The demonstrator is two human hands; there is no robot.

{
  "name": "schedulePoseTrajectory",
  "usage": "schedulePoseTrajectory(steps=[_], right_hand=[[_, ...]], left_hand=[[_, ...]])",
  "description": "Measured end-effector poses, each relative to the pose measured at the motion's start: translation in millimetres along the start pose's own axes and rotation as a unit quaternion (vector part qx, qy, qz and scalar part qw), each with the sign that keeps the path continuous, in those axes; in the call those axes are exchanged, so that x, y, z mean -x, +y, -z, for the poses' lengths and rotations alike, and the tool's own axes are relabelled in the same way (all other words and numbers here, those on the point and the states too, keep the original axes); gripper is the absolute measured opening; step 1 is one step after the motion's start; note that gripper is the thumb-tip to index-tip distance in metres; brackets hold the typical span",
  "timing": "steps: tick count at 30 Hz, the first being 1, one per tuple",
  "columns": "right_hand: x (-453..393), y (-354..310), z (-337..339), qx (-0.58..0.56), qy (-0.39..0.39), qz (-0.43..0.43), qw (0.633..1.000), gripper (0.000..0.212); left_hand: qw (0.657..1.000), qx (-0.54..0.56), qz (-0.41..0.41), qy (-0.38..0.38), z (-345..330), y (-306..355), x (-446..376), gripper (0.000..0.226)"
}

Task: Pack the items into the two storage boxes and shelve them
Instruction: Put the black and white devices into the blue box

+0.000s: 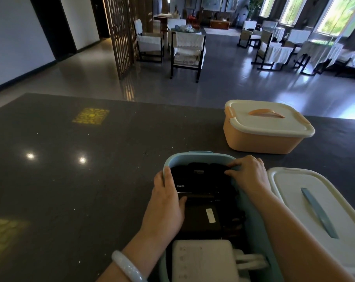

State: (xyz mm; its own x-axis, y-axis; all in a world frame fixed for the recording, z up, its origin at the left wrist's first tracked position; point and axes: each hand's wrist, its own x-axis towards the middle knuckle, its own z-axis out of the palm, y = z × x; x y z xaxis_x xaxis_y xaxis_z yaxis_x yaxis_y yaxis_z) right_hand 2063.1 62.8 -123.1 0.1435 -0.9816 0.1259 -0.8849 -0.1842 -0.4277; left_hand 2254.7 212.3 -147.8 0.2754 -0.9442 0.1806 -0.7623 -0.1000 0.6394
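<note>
Dark stone counter [71, 159] standing before dining hall. Blue box [194, 156] sitting open at near edge, holding black gadgets [203, 188] and white charger [203, 259]. Left hand [166, 192] gripping box's left rim, thumb inside. Right hand [247, 171] lying over far rim, fingers relaxed, possibly touching gadgets. Blue-handled lid [314, 208] lying just right of box. Orange box [266, 129] sitting lidded, farther back right.

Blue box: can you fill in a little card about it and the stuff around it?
blue box: open, holds black gadgets and a white charger
its lid: off, lying to the right
orange box: lid on, farther back
left hand: grips blue box's left rim
right hand: on far rim, fingers touching black gadgets
</note>
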Motion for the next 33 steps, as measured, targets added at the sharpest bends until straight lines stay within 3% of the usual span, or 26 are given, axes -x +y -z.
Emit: schedulePoseTrajectory(steps=[18,23,25,28,33], right_hand=[[2.1,4.1,-4.4,-0.027,0.05,0.032,0.998,0.022],[22.8,3.5,-7.5,-0.02,0.103,0.095,0.99,0.023],[39.4,-1.4,-7.8,-0.048,0.072,0.125,0.988,0.028],[62.3,-6.5,-4.8,-0.096,-0.052,0.124,0.986,0.041],[85.0,-5.8,6.0,-0.065,-0.185,0.09,0.977,0.05]], left_hand=[[1.0,-0.002,-0.001,-0.004,-0.7,-1.8,-1.3,0.089],[1.0,0.006,-0.001,-0.007,0.3,-1.6,-1.0,0.087],[1.0,0.008,0.0,-0.008,0.3,-1.7,-1.0,0.085],[1.0,0.008,0.0,-0.006,0.1,-3.8,-1.4,0.083],[1.0,0.01,0.014,-0.012,-0.9,-2.9,-1.1,0.083]])
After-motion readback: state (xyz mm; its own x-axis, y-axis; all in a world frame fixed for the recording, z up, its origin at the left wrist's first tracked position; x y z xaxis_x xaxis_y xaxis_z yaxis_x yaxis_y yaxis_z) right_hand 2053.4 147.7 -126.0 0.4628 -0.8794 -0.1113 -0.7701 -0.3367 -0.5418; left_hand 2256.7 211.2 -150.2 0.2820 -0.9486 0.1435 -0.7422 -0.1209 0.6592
